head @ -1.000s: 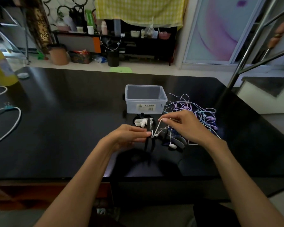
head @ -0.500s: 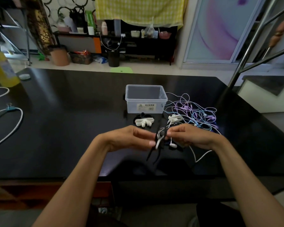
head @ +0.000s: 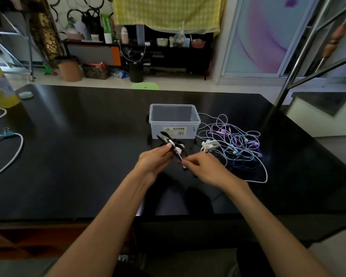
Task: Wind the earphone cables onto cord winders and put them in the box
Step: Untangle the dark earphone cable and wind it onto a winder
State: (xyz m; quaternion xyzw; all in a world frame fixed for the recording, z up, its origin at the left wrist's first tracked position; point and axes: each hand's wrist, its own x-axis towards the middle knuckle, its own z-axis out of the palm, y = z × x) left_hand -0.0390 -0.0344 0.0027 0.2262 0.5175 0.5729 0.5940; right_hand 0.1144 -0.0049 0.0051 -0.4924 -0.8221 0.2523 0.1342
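My left hand [head: 155,161] grips a black cord winder [head: 169,144], tilted up toward the clear plastic box [head: 174,121]. White earphone cable is partly wrapped round the winder. My right hand [head: 204,168] pinches that white cable [head: 263,177] just right of the winder; the rest of it loops across the table to the right. A white cord winder [head: 210,145] lies beside a tangle of purple, blue and white earphone cables [head: 236,142] right of the box. The box looks empty.
The black table [head: 78,156] carries a yellow bottle [head: 0,86] and white cords with a blue clip [head: 7,133] at its left edge. A metal stair rail [head: 300,62] rises at the right. Shelves and bins stand on the floor beyond.
My left hand has swung the black winder from hanging down to pointing up toward the box. My right hand dropped lower and closer, still holding the white cable.
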